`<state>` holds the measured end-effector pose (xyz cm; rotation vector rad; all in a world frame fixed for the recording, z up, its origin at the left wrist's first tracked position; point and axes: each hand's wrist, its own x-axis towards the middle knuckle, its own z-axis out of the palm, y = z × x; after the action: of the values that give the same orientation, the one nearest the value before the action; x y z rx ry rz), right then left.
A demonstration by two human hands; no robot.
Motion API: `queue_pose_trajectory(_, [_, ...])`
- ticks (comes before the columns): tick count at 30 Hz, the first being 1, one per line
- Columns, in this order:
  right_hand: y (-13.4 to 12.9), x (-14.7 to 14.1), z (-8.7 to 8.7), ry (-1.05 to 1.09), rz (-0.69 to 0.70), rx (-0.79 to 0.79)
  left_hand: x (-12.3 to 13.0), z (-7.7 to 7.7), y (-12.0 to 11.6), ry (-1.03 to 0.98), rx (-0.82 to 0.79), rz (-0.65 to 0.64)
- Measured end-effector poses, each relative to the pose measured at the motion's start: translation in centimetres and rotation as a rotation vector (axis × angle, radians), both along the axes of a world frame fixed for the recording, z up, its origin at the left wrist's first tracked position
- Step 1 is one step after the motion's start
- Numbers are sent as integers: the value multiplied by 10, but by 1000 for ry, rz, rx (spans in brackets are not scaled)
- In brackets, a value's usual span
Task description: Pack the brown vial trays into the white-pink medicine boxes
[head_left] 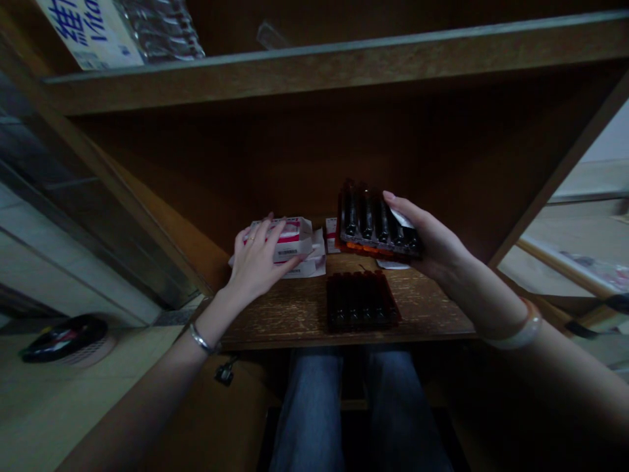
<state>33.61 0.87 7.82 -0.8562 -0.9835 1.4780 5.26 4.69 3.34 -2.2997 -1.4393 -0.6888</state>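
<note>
left hand — resting open on box, not grasping | right hand — gripping vial tray above shelf | risk: slipping grip dropping it onto lower tray — glass breaking

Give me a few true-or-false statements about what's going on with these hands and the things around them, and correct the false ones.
1. The left hand rests on a white and pink box. True.
2. The right hand is empty. False: it holds a plastic tray of dark glass vials.
3. A second tray of dark vials lies on the wooden shelf. True.
4. Both wrists wear identical thin metal bangles. False: the left wrist has a thin silver bangle, the right a wider pale bangle.
</note>
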Motion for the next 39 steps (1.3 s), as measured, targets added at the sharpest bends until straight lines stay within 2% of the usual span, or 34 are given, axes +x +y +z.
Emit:
queue_pose_trajectory(3, [4, 0, -6, -40, -8, -11, 18, 19, -17, -127, 30, -174])
queue_pose_trajectory(5, [3, -1, -9, -50, 27, -19, 34, 33, -28, -197, -17, -308])
queue_pose_trajectory(7, [0, -3, -9, -64, 66, -30, 49, 41, -36, -268, -154, -450])
queue_pose_trajectory(9, [-3, -5, -10, -86, 84, -45, 60, 41, -38, -356, -339, -566])
queue_pose_trajectory(12, [-7, -5, -15, -127, 92, -75, 67, 28, -37, -530, -565, -655])
queue_pose_trajectory(15, [-8, -2, -26, -189, 87, -105, 69, 11, -36, -650, -675, -720])
queue_pose_trajectory(20, [-15, 2, -38, -380, 37, -75, 68, -13, -37, -700, -688, -785])
queue_pose_trajectory(26, [-22, 12, -42, -681, 42, 74, 62, -26, -41, -624, -645, -748])
queue_pose_trajectory(28, [-21, 16, -44, -785, 41, 70, 60, -30, -42, -607, -663, -730])
queue_pose_trajectory(31, [-19, 21, -43, -892, 34, 13, 60, -36, -41, -646, -735, -770])
queue_pose_trajectory(35, [-13, 30, -43, -903, 47, 40, 59, -44, -36, -671, -784, -792])
queue_pose_trajectory(39, [-2, 46, -51, -851, 6, 91, 56, -47, -31, -671, -776, -785])
